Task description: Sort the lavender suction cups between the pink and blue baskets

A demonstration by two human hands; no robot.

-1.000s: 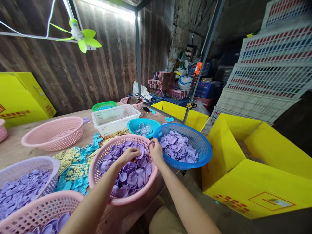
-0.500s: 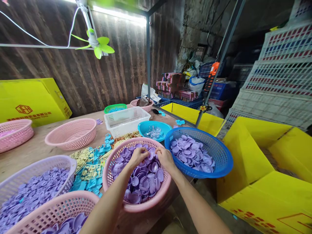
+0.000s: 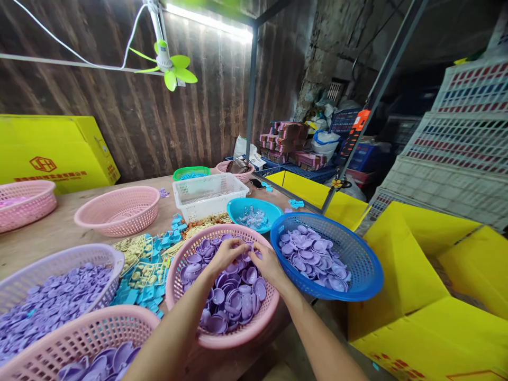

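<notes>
Wooden table [image 3: 51, 233] standing in dim shed, pink basket [image 3: 234, 341] holding caps [image 3: 238, 301], left hand [image 3: 227, 255] and right hand [image 3: 269, 263] curling fingers onto caps, grip not showing.

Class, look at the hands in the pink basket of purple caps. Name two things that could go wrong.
The pink basket sits near the table edge; the left hand and right hand working in it might tip it. The blue basket beside it holds similar purple caps; batches might mix.

In pink basket [image 3: 238, 341], left hand [image 3: 226, 255] and right hand [image 3: 268, 264] touch purple caps [image 3: 238, 302]
</notes>
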